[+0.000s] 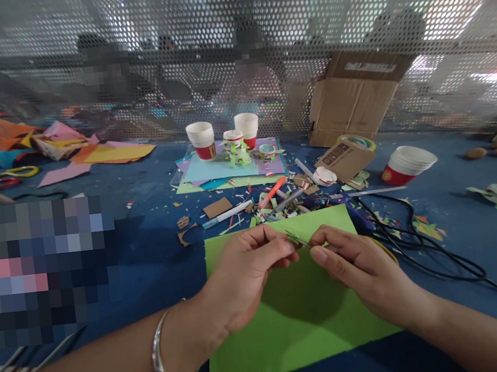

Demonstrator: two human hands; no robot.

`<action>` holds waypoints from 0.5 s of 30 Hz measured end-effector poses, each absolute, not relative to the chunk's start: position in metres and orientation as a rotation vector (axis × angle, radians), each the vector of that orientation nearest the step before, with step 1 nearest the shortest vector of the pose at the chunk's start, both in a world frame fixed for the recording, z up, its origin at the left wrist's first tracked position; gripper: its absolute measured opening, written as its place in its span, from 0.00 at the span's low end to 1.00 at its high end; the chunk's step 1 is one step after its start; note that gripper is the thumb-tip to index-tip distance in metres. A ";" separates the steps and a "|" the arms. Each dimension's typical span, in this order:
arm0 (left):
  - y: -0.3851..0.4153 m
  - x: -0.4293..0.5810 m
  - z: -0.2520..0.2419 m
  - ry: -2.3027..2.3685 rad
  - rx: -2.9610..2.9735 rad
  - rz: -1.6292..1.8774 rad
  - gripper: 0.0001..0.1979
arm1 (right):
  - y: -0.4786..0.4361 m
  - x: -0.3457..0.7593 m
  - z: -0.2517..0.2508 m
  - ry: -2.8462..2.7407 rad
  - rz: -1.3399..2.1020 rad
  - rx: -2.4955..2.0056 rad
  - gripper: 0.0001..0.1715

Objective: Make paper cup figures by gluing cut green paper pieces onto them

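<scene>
My left hand and my right hand meet above a bright green paper sheet that lies on the blue table. The fingers of both hands pinch a small thin strip between them, one hand at each end. A silver bangle circles my left wrist. Just beyond the sheet lie pens, a marker and many paper scraps.
Stacked paper cups and a decorated cup stand on coloured sheets further back. A cardboard box leans on the mesh wall. Black cables run at right, another cup stack lies tipped, scissors and coloured papers are far left.
</scene>
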State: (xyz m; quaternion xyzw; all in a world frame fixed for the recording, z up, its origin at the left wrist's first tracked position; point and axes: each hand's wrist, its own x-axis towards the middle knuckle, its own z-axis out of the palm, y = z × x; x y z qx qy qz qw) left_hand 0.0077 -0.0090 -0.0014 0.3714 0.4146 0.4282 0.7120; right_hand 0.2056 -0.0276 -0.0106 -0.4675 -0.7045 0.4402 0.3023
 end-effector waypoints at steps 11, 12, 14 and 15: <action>-0.016 0.008 -0.002 0.962 0.862 0.963 0.08 | -0.025 0.208 -0.008 -1.882 1.132 -1.255 0.23; -0.016 0.007 -0.002 0.970 0.862 0.964 0.08 | -0.025 0.208 -0.007 -1.886 1.110 -1.267 0.23; -0.016 0.007 -0.002 0.982 0.848 0.977 0.08 | -0.024 0.208 -0.008 -1.877 1.066 -1.292 0.22; -0.015 0.008 -0.002 0.981 0.839 0.987 0.08 | -0.024 0.208 -0.008 -1.873 1.046 -1.302 0.22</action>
